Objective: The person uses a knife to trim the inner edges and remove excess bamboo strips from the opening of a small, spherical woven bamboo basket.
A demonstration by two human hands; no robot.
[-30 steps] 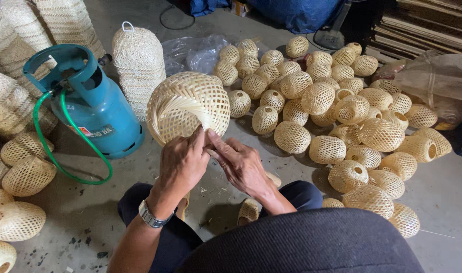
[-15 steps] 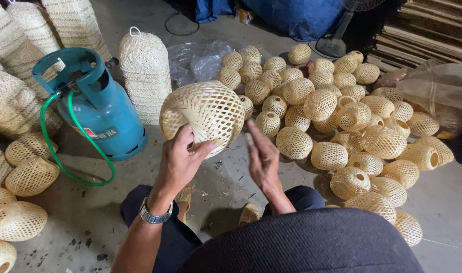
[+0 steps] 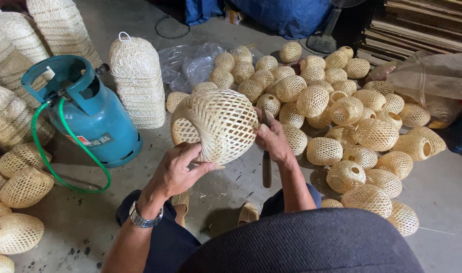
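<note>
A round woven bamboo shade [image 3: 216, 124] is held up over my lap, its open mouth turned to the left. My left hand [image 3: 179, 169] grips its lower edge from below; a wristwatch sits on that wrist. My right hand [image 3: 274, 139] presses against the shade's right side and also holds a dark-handled tool [image 3: 266, 169] that hangs down from the palm. The tool's working end is hidden behind the shade.
A heap of several similar woven shades [image 3: 342, 116] covers the concrete floor to the right. A teal gas cylinder [image 3: 92, 114] with a green hose [image 3: 64, 172] stands at left, beside a stack of nested shades [image 3: 137, 81]. More woven pieces [image 3: 18, 202] lie along the left edge.
The shade has been lifted and turned. My right hand, open and apart from it half a second ago, now rests on its right side with the tool in it.
</note>
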